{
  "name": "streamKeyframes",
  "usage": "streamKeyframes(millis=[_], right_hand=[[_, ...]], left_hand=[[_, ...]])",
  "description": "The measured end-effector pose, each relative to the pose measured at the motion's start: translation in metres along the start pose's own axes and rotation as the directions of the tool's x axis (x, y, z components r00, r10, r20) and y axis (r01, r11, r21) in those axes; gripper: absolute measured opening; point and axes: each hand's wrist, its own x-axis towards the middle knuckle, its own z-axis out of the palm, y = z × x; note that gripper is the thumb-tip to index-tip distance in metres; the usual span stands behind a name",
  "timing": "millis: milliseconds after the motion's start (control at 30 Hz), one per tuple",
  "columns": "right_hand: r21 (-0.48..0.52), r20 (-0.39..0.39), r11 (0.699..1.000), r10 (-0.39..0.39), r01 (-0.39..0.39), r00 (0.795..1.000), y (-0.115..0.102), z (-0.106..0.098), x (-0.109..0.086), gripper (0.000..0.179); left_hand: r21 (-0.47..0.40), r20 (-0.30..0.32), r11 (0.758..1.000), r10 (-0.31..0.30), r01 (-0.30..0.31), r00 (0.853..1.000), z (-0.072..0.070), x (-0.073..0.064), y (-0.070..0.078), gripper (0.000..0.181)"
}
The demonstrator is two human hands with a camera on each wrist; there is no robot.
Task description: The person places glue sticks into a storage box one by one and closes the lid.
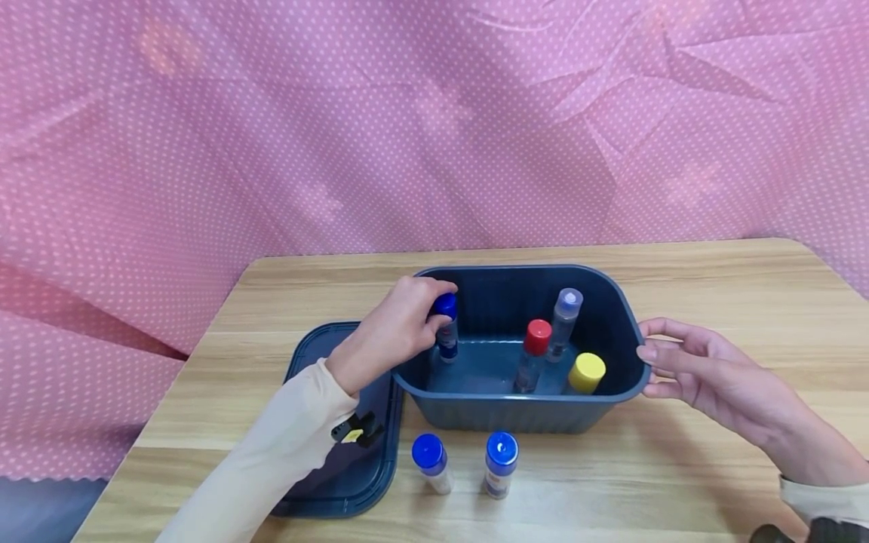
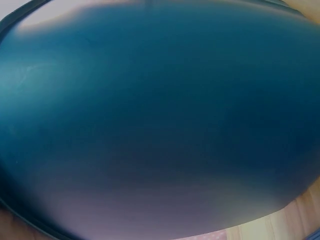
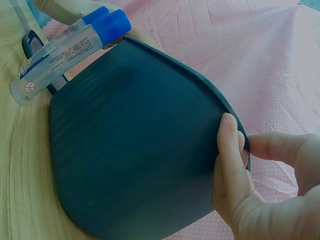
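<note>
My left hand reaches over the left rim of a dark blue plastic bin. Its thumb and fingers pinch the blue cap of a small bottle, upright inside the bin's left end. My right hand holds the bin's right rim between thumb and fingers; the right wrist view shows these fingers against the outer wall. Toward the bin's right side stand a red-capped clear bottle, a clear-topped bottle and a yellow-capped bottle. The left wrist view shows mostly the bin's outer wall.
Two blue-capped clear bottles, one on the left and one on the right, stand on the wooden table before the bin. A dark blue lid lies left of it, partly under my left forearm. Pink dotted cloth hangs behind.
</note>
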Motion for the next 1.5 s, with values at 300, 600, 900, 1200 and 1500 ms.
streamKeyframes(millis=[300, 600, 900, 1200, 1500], right_hand=[[0.008, -0.017, 1.000, -0.008, 0.008, 1.000, 0.000, 0.001, 0.000, 0.035], [-0.002, -0.023, 1.000, -0.008, 0.008, 1.000, 0.000, 0.000, -0.001, 0.035], [0.002, -0.016, 1.000, -0.009, 0.009, 1.000, 0.000, 0.001, 0.000, 0.035], [0.002, -0.022, 1.000, -0.020, 0.020, 1.000, 0.002, 0.002, 0.000, 0.035], [-0.005, -0.008, 0.999, -0.044, 0.044, 0.999, 0.003, 0.000, 0.000, 0.036]], left_hand=[[-0.004, -0.090, 1.000, -0.005, 0.005, 0.996, -0.007, -0.004, -0.003, 0.042], [-0.076, -0.364, 0.986, 0.110, -0.147, 0.925, -0.026, -0.030, -0.017, 0.025], [-0.184, -0.402, 0.967, 0.090, -0.176, 0.911, -0.025, -0.066, -0.018, 0.015], [-0.395, -0.337, 0.861, 0.188, -0.320, 0.923, -0.016, -0.099, -0.016, 0.018], [-0.545, -0.212, 0.767, 0.266, -0.339, 0.941, 0.001, -0.117, -0.015, 0.027]])
